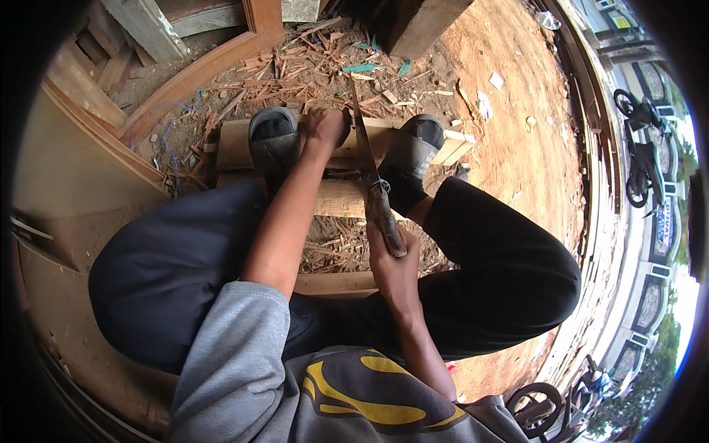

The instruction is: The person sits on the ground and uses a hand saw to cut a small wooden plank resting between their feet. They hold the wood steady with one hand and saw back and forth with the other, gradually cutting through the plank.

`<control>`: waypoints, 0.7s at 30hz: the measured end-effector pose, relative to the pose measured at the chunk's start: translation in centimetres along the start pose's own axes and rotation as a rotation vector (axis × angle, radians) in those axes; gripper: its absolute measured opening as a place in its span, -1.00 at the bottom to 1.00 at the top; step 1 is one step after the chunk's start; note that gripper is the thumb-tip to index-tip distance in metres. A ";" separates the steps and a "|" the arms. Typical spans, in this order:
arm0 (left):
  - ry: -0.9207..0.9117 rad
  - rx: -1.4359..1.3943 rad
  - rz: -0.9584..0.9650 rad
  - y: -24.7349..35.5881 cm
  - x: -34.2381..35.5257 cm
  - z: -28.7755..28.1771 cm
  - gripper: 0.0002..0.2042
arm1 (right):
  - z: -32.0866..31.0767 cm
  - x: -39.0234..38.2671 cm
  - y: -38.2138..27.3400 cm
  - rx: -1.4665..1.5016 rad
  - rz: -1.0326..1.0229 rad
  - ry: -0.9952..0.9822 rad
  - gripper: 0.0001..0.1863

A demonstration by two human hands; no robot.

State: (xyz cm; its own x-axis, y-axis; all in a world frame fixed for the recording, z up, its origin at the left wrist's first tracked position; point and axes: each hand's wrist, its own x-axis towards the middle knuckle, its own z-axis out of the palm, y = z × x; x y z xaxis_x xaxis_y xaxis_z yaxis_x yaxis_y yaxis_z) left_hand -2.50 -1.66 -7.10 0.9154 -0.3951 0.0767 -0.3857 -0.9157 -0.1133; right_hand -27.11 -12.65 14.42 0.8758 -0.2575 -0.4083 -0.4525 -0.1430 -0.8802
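My right hand [396, 264] is closed round the dark, worn wooden handle of a handsaw [365, 148], bound with blue string where it meets the blade. The long blade tapers away from me and passes across a pale wooden plank [235, 140]; its teeth cannot be made out. Just left of the blade, my left hand [325, 127] is closed on the plank, its fingertips partly hidden. My sandalled feet [275, 140] rest on the plank on either side of my hands. A second length of wood [340, 198] lies nearer, crossing beneath the saw handle.
Wood chips and splinters [288, 70] litter the ground ahead. Wooden frames [214, 70] stand at the far left, with a broad panel [88, 177] nearer. A thick timber post [428, 29] rises ahead. Long boards [591, 221] line the right side, beyond which a motorcycle [641, 148] is parked.
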 end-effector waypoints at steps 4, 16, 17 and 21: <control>-0.008 0.062 -0.146 -3.3 -0.7 0.6 -0.84 | 1.0 0.3 -1.8 -0.051 -0.068 -0.042 -0.69; -0.025 0.154 -0.075 -3.0 0.9 5.1 -0.89 | 0.3 0.8 -1.5 -0.119 -0.070 -0.031 -0.70; -0.039 0.334 0.030 -3.1 1.1 5.0 -0.88 | 0.9 2.0 -2.1 -0.122 -0.078 -0.043 -0.70; -0.166 0.372 0.174 -1.6 1.0 2.2 -0.87 | 1.0 4.2 -3.0 -0.126 -0.039 -0.054 -0.67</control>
State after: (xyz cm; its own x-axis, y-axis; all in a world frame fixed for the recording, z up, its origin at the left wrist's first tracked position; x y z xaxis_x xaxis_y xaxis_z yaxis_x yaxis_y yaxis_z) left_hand -0.66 -0.41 -9.01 0.8582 -0.4960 -0.1322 -0.4962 -0.7353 -0.4618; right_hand -21.91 -12.39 15.07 0.8992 -0.1984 -0.3899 -0.4327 -0.2718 -0.8596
